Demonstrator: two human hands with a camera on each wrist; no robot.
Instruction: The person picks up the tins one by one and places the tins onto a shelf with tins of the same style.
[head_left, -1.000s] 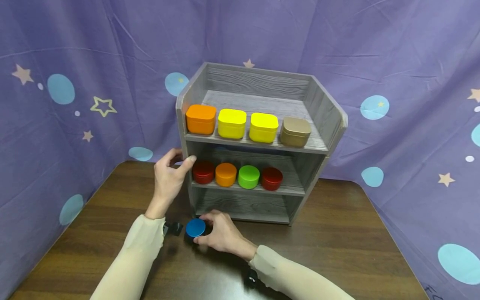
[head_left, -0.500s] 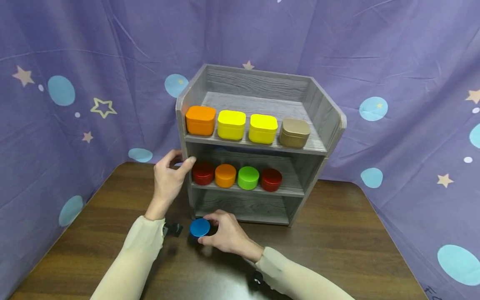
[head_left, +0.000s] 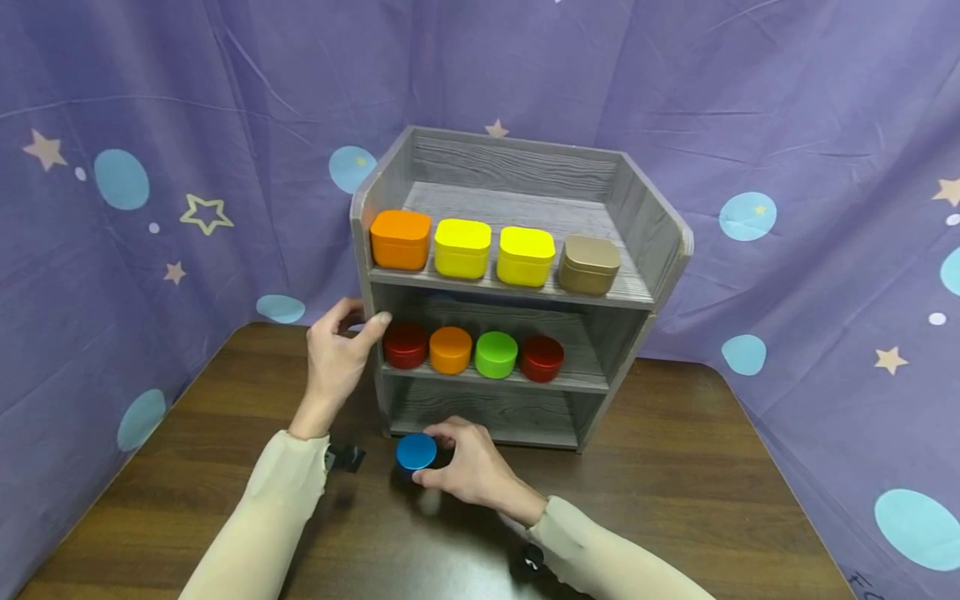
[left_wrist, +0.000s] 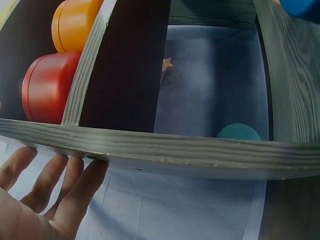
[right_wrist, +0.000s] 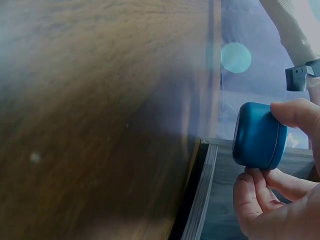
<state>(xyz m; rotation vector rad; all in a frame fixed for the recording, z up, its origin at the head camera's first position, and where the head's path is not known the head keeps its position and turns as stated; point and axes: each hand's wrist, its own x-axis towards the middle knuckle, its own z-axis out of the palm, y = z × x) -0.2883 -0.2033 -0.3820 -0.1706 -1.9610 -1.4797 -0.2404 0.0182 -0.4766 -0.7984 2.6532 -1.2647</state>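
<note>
My right hand (head_left: pixel 472 467) pinches a round blue tin (head_left: pixel 416 451) by its sides, in front of the bottom level of a grey wooden shelf unit (head_left: pixel 648 229). In the right wrist view, the thumb is on one side of the blue tin (right_wrist: pixel 259 136) and the fingers are on the other, just above the table. My left hand (head_left: pixel 333 358) grips the unit's left side panel at middle-level height, thumb over the front edge. The left wrist view has its fingers (left_wrist: pixel 80 192) against the panel's outer face. No tins show on the bottom level.
Rounded-square tins line the top level: orange (head_left: pixel 401 240), two yellow (head_left: pixel 462 248), gold-brown (head_left: pixel 589 265). On the middle level are round tins: dark red (head_left: pixel 406 346), orange (head_left: pixel 450 350), green (head_left: pixel 496 355), another dark red (head_left: pixel 542 359). A purple curtain (head_left: pixel 285 125) hangs behind the brown table (head_left: pixel 675 467).
My right hand has carried the blue tin a short way to the right along the front of the shelf unit. The left hand has stayed on the side panel.
</note>
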